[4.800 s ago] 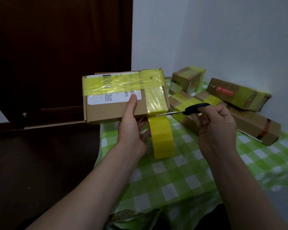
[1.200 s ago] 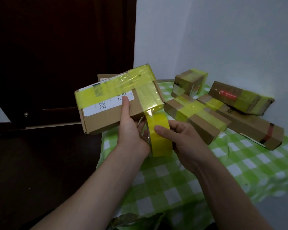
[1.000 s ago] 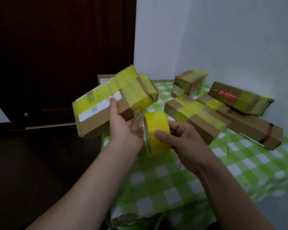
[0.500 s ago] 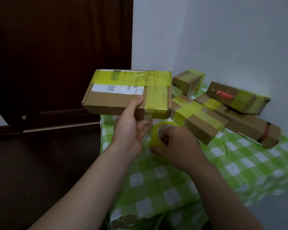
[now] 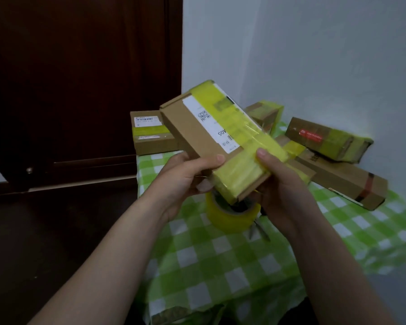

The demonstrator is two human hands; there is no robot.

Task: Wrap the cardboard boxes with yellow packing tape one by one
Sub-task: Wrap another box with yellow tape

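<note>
A person holds a flat, rectangular cardboard box [image 5: 197, 134] in both hands, tilted above a table with its near end lower. The box is plain brown card with a white printed label bearing a square code. Glossy, wrinkled yellow tape runs along its right side and wraps across the near end.

The left hand [image 5: 183, 181] grips the near left corner. Its thumb lies flat on the top face at the label's edge, and the other fingers curl underneath, with one fingertip showing below the edge. The right hand [image 5: 284, 186] grips the near right side, thumb pressing on the tape. Its other fingers are hidden under the box, so I cannot tell how they lie.

Directly below, a roll of yellow tape [image 5: 230, 219] lies flat on the table, its open core partly covered by the box's corner. Just beside it, the metal blades of scissors [image 5: 259, 229] poke out from behind the right wrist. A soft green-and-white checked cloth [image 5: 220, 259] covers the table.

At the far left edge sits a barcode-labelled box [image 5: 150, 134], partly blocked by the held one. Against the pale wall [image 5: 314, 55] are a small taped box [image 5: 265, 113] and a red-labelled box [image 5: 326, 139] resting tilted on a long box [image 5: 345, 181] with a dark band. A dark wooden door [image 5: 80, 78] stands to the left.
</note>
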